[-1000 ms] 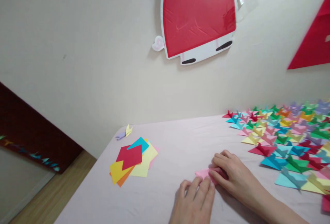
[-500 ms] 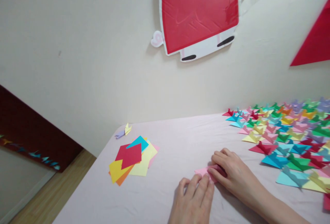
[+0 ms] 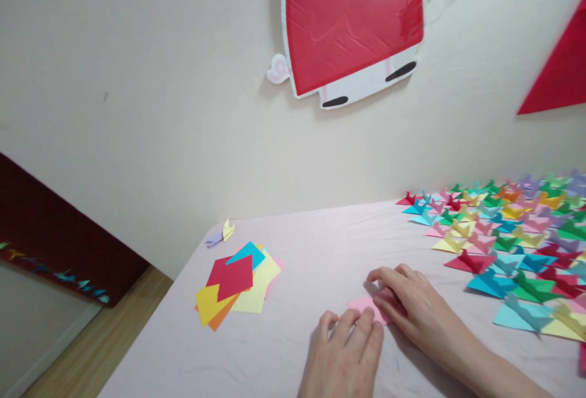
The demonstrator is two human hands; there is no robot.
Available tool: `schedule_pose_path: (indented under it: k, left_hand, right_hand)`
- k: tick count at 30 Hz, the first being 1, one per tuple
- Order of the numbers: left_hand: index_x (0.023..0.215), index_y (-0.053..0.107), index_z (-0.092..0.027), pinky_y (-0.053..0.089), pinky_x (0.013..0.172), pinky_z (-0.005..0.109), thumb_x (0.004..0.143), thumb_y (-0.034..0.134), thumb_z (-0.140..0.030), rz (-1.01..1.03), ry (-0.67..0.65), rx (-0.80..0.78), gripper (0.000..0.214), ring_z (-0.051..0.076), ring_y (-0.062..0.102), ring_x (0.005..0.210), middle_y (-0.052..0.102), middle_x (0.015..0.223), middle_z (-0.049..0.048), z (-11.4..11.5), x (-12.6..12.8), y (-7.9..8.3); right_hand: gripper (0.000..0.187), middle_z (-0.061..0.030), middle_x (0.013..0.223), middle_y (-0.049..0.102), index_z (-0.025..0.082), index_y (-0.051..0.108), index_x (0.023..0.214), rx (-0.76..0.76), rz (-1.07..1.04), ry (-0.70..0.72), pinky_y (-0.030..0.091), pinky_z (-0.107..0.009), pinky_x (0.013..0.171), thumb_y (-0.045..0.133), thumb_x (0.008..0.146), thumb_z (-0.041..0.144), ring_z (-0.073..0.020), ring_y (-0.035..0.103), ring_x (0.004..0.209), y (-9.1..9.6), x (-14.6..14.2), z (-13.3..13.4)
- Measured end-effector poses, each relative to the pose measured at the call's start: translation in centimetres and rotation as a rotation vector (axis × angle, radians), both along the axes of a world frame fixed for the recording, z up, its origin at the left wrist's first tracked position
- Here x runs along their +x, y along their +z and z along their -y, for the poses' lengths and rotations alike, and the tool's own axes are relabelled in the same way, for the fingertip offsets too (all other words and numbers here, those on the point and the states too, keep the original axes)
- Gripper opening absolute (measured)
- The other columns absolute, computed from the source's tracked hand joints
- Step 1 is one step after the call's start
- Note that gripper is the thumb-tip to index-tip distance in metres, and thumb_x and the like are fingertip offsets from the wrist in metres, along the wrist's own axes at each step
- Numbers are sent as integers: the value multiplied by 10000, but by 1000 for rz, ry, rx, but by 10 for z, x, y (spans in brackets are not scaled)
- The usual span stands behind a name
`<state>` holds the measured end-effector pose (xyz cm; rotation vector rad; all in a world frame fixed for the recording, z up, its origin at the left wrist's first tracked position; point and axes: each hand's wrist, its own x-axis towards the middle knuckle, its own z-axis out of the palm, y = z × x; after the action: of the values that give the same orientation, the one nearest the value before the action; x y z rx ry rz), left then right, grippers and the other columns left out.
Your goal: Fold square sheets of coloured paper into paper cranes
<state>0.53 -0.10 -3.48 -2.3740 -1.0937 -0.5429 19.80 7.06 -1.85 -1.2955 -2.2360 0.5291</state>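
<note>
A small folded piece of pink origami paper (image 3: 360,304) lies on the cloth-covered table between my hands. My left hand (image 3: 345,352) rests over its near edge, fingers slightly spread, fingertips pressing on the paper. From the right, my right hand (image 3: 407,303) reaches over the paper's other end. Its thumb touches the pink paper, while the index finger arches out apart from the thumb. A darker, shaded pink part shows inside the right hand, and the fold there is mostly hidden by the fingers.
Loose coloured paper squares (image 3: 235,279) lie overlapped on the left. Behind them sit small yellow and lilac folded pieces (image 3: 222,234). Rows of folded paper birds (image 3: 503,264) cover the right side. The wall (image 3: 183,111) rises behind, and the table's left edge drops to a wooden floor (image 3: 132,318).
My right index finger has lifted and stretched leftward, away from the thumb. The darker pink fold is less visible. My left hand stays almost in place on the paper.
</note>
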Motion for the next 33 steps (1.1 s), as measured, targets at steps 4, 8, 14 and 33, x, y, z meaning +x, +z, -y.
schedule_pose_path:
  k: [4,8,14,33]
  left_hand:
    - [1190,647,-188,382,847,339,959,304,-683,10,-16,-3,646,214,536,1055,631,1304,35,0,-1,-1]
    - [1193,646,-193,399,829,338,970,329,-649,3,0,17,598,220,549,1052,627,1313,40,0,1,-5]
    - [1097,684,-224,415,798,317,1030,346,-272,104,16,98,347,178,580,1027,665,1263,-17,-2,4,-12]
    - [1037,680,-237,483,901,369,944,606,-255,52,8,99,120,226,634,1056,699,1128,46,-1,-4,-62]
  right_hand:
    - [222,-78,897,620,244,624,1073,3,-43,8,448,-397,758,450,938,218,-252,563,831,-6,2,0]
    - [214,-76,897,643,250,642,1066,10,-58,-3,455,-386,753,472,935,245,-249,568,832,-7,3,0]
    - [223,-81,906,667,245,656,1050,9,-70,-14,466,-386,758,467,931,249,-250,576,846,-4,1,2]
    - [241,-65,890,674,278,654,914,-117,-82,99,435,-385,735,419,964,258,-252,548,840,5,0,1]
